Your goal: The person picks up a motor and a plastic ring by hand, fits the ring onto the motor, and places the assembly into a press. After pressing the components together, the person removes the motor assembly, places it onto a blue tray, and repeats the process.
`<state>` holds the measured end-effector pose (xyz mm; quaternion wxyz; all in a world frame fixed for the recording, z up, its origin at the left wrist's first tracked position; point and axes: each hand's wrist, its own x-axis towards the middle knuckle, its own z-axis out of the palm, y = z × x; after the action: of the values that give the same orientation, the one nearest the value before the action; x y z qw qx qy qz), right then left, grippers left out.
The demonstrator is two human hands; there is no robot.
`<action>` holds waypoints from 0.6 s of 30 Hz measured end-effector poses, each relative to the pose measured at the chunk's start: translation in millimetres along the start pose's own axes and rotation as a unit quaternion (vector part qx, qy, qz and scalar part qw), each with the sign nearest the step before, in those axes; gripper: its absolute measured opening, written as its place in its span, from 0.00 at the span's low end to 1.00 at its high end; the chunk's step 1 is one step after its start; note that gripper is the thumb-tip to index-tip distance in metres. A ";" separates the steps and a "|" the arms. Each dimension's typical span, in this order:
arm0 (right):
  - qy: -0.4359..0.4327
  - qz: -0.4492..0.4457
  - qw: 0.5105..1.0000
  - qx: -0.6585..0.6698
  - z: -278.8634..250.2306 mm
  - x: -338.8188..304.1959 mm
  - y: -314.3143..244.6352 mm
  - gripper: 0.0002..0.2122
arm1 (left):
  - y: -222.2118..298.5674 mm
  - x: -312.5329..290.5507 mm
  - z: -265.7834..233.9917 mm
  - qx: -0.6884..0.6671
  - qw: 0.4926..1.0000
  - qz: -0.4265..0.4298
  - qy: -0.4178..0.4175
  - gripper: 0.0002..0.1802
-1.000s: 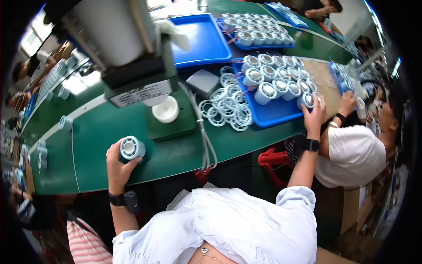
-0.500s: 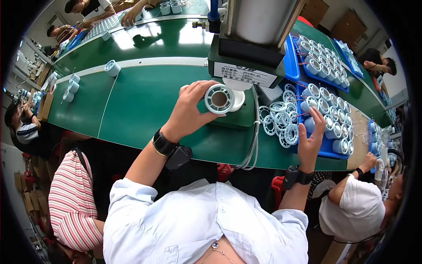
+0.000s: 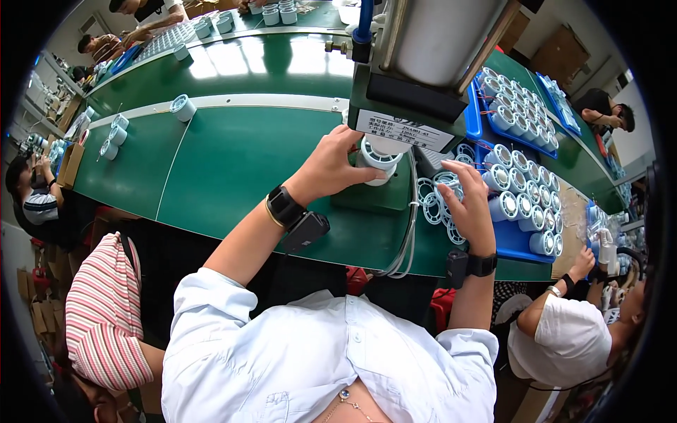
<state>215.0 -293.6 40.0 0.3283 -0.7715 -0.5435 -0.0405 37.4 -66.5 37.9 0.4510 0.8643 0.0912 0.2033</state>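
My left hand (image 3: 329,168) is closed round a light-blue cylindrical plastic housing (image 3: 379,156) with a slotted ring-shaped rim. The housing stands under the press (image 3: 409,92), on its green base (image 3: 377,199), and the white pressing head covers part of its top. My right hand (image 3: 467,204) hovers beside the pile of light-blue plastic rings (image 3: 431,194), its thumb and fingers apart and nothing seen in them. It partly hides the rings.
Blue trays (image 3: 515,243) of similar housings stand to the right. Grey cables (image 3: 407,240) hang over the green table's (image 3: 247,169) front edge. Several loose housings (image 3: 182,108) stand at left. Co-workers sit at both sides.
My left hand has moved the housing right and under the press head. My right hand has shifted left from the blue tray to beside the rings.
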 end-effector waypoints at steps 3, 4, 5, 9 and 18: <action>-0.041 -0.015 0.998 -0.053 11.9 10.1 5.2 0.17 | -2.7 -4.5 -1.7 0.054 0.997 0.056 0.025 0.29; -0.050 -0.011 0.996 -0.076 16.9 9.3 7.8 0.17 | -13.1 -9.2 -3.5 0.036 0.995 0.077 0.055 0.29; -0.058 -0.007 0.993 -0.098 22.5 10.0 10.7 0.17 | -26.1 -13.9 -7.5 0.019 0.991 0.098 0.085 0.28; -0.058 -0.019 0.987 -0.148 26.8 10.6 7.7 0.16 | -59.3 -30.5 -47.9 0.026 0.993 0.000 0.114 0.25; -0.096 -0.050 0.993 0.050 15.8 49.1 -37.7 0.18 | -79.2 -43.5 -50.5 0.314 0.945 -0.044 0.077 0.20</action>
<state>197.7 -237.8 65.7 0.3108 -0.7264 -0.6113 0.0448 -21.7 1.9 -12.7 0.1566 0.9390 0.2231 0.2097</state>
